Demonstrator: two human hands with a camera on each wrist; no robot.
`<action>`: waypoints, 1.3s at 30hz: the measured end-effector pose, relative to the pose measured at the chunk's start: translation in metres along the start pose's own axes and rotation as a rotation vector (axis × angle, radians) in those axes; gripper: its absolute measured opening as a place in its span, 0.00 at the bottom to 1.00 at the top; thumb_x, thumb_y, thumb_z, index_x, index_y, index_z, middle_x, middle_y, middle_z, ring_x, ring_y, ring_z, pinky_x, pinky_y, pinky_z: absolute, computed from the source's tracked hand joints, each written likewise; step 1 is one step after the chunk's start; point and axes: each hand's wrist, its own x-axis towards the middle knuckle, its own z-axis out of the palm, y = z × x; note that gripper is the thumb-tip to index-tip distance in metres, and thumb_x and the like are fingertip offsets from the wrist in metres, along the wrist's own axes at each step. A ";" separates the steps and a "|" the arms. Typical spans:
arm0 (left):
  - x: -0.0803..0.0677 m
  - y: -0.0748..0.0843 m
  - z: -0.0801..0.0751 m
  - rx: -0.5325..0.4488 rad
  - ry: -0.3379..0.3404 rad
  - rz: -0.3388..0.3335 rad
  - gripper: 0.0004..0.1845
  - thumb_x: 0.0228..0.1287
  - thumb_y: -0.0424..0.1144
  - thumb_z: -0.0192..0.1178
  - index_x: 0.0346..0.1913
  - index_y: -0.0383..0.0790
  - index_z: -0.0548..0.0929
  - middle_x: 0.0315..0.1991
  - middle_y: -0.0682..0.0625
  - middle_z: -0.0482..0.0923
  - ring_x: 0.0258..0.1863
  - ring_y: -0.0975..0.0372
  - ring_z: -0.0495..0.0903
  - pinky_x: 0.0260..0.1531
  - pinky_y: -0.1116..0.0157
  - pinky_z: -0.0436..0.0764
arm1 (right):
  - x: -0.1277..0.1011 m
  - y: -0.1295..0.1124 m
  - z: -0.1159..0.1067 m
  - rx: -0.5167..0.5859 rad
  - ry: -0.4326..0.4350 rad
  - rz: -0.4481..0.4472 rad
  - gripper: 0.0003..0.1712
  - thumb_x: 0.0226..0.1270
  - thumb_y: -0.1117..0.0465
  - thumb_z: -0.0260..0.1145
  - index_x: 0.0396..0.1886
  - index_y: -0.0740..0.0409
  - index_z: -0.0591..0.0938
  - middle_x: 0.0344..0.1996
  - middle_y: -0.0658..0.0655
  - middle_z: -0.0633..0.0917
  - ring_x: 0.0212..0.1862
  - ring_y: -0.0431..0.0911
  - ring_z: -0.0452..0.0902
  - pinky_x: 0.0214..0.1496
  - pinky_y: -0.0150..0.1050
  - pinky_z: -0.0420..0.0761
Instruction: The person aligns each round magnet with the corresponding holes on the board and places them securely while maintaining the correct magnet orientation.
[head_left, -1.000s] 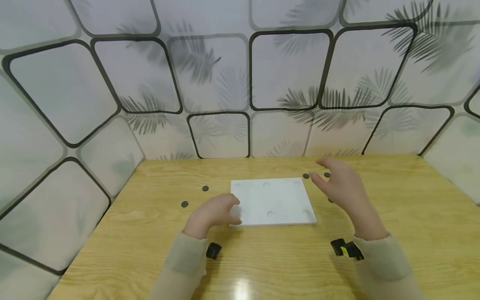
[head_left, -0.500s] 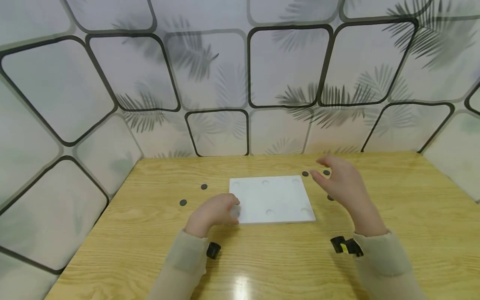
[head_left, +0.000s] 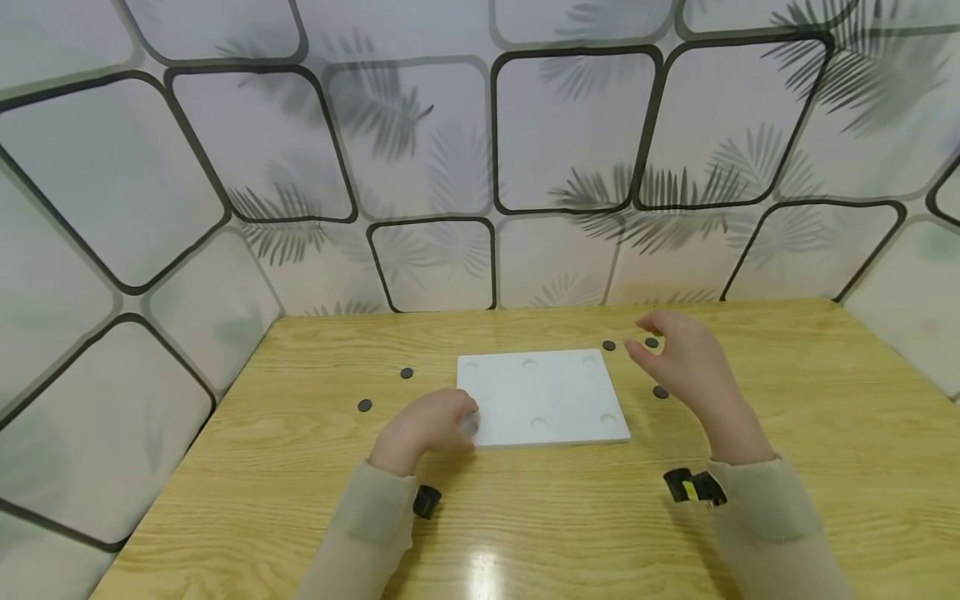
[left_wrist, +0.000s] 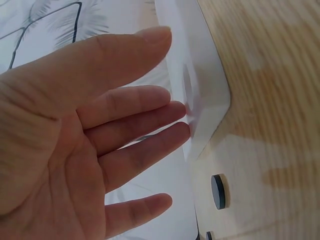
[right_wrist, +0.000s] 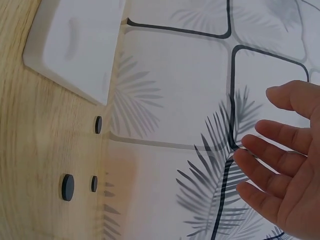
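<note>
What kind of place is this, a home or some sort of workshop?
Probably a staged recording booth rather than a home: a bare wooden table stands boxed in by printed leaf-pattern panels, with only a white board and small dark discs laid out.

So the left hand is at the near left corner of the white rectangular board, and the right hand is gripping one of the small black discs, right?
Not quite. The left hand is at that corner of the white rectangular board, but the right hand is open and holds nothing; the right wrist view shows the small black discs lying on the wooden table.
</note>
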 end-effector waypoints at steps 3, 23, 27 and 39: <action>0.000 0.000 0.000 0.004 -0.001 -0.006 0.19 0.42 0.35 0.68 0.41 0.33 0.78 0.37 0.48 0.75 0.34 0.59 0.70 0.41 0.60 0.69 | 0.001 0.004 0.002 -0.005 -0.020 0.016 0.24 0.60 0.56 0.59 0.50 0.69 0.72 0.47 0.69 0.74 0.48 0.61 0.68 0.46 0.56 0.67; 0.000 -0.001 -0.003 -0.019 -0.025 -0.047 0.24 0.43 0.37 0.68 0.46 0.32 0.77 0.42 0.46 0.75 0.39 0.58 0.72 0.44 0.60 0.69 | 0.008 0.030 0.013 -0.011 -0.177 0.098 0.24 0.59 0.59 0.60 0.50 0.72 0.72 0.45 0.71 0.74 0.47 0.62 0.68 0.45 0.54 0.68; 0.000 0.000 -0.003 -0.023 -0.024 -0.058 0.24 0.44 0.37 0.68 0.46 0.32 0.77 0.42 0.45 0.75 0.41 0.57 0.73 0.44 0.60 0.69 | 0.009 0.033 0.015 -0.010 -0.206 0.107 0.24 0.59 0.59 0.60 0.50 0.72 0.71 0.45 0.72 0.73 0.47 0.62 0.68 0.45 0.54 0.68; 0.001 0.000 -0.003 -0.023 -0.023 -0.056 0.23 0.44 0.38 0.68 0.46 0.32 0.77 0.43 0.46 0.75 0.41 0.57 0.73 0.45 0.60 0.69 | 0.012 0.045 0.021 -0.029 -0.248 0.124 0.23 0.59 0.60 0.59 0.50 0.73 0.71 0.45 0.72 0.73 0.46 0.62 0.68 0.44 0.54 0.69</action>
